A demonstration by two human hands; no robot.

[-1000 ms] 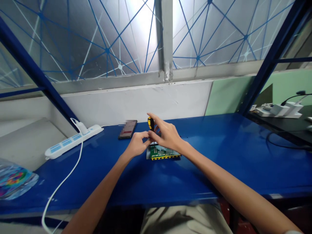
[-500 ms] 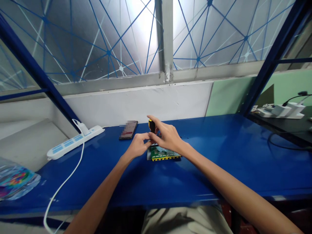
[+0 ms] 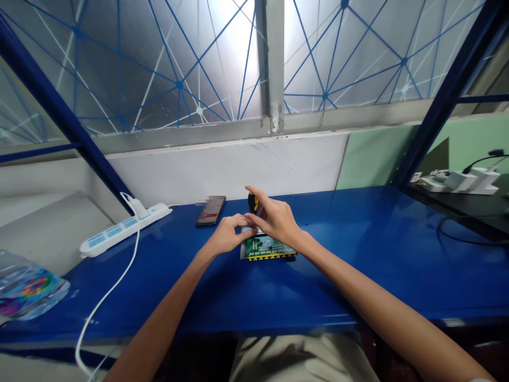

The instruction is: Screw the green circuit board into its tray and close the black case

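Right hand [image 3: 274,218] grasps the black-and-yellow handle [image 3: 253,203] near-upright, forefinger over its top, likely for control!
Underneath on the blue desk [image 3: 338,223], the green circuit board [image 3: 264,248], partly masked; left hand [image 3: 225,234] at its nine o'clock, any grip hidden. Phone [image 3: 213,209] at ten, power strip [image 3: 126,230] further out at nine, neither blocking.

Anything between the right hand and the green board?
No loose object visible. The right hand has a black-and-yellow tool handle; the left hand crowds in beside it, fingers over the green board's left end. The phone lies apart. Tool tip hidden.
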